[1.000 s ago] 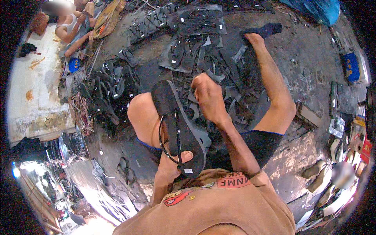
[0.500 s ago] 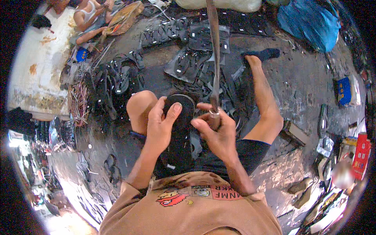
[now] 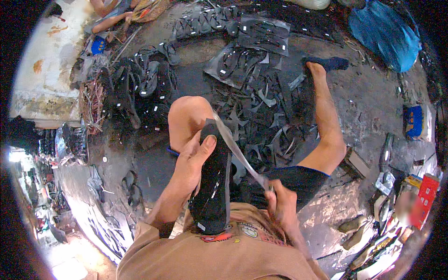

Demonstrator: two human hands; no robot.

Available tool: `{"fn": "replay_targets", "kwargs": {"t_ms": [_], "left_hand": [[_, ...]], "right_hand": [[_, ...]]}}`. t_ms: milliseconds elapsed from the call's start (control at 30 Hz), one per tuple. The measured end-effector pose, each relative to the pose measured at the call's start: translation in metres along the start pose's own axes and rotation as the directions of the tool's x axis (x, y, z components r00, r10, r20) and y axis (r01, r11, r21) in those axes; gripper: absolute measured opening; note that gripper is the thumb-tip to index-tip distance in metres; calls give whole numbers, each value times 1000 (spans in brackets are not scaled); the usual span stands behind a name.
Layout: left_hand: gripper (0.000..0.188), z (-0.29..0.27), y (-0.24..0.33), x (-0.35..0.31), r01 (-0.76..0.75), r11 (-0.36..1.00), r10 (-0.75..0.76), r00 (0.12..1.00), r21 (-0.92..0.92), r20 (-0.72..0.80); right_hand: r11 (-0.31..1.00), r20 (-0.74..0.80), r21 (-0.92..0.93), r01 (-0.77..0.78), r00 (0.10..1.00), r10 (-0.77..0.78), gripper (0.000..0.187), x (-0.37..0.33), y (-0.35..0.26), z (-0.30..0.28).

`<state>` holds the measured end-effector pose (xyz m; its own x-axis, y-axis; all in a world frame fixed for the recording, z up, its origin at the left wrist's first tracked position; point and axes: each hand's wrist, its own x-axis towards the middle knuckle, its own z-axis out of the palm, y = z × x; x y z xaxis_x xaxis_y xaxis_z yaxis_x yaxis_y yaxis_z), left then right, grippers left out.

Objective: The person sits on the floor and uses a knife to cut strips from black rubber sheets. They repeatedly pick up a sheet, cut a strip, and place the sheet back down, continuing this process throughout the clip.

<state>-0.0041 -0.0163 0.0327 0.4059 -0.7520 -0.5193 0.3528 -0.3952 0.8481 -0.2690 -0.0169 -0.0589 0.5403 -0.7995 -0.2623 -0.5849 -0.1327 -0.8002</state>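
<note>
My left hand [image 3: 196,151] is closed around the upper part of a long black sandal sole [image 3: 210,191], thumb on top. The sole lies over my lap, its lower end against my shirt, with a greyish rim along its right side. My right hand [image 3: 283,200] grips the handle of a long-bladed knife [image 3: 239,151]. The blade slants up and left, and its far part lies along the sole's upper right edge. Whether it is cutting into the rim, I cannot tell.
Many black offcuts [image 3: 266,100] litter the floor ahead. Finished-looking black sandals [image 3: 149,79] lie to the left, more on dark sheets [image 3: 263,35] beyond. A blue bag [image 3: 385,35] is at far right, a red box [image 3: 425,200] at right. Another person's arm [image 3: 112,23] shows at upper left.
The knife has swung down from pointing away to slanting across the sole's upper edge. My right hand has moved down and right; the sole now lies nearer my body. The view has shifted.
</note>
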Motion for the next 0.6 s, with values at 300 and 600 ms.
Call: {"fn": "replay_targets", "kwargs": {"t_ms": [300,600], "left_hand": [[62,4,-3,8,-20,970,16,1000,243,20],[58,-24,16,19,-65,948,-4,976,310,216]], "right_hand": [[973,439,-65,222,882,-172,42,141,-75,-99],[836,313,327,441,784,-536,55,164,-82,-88]]}}
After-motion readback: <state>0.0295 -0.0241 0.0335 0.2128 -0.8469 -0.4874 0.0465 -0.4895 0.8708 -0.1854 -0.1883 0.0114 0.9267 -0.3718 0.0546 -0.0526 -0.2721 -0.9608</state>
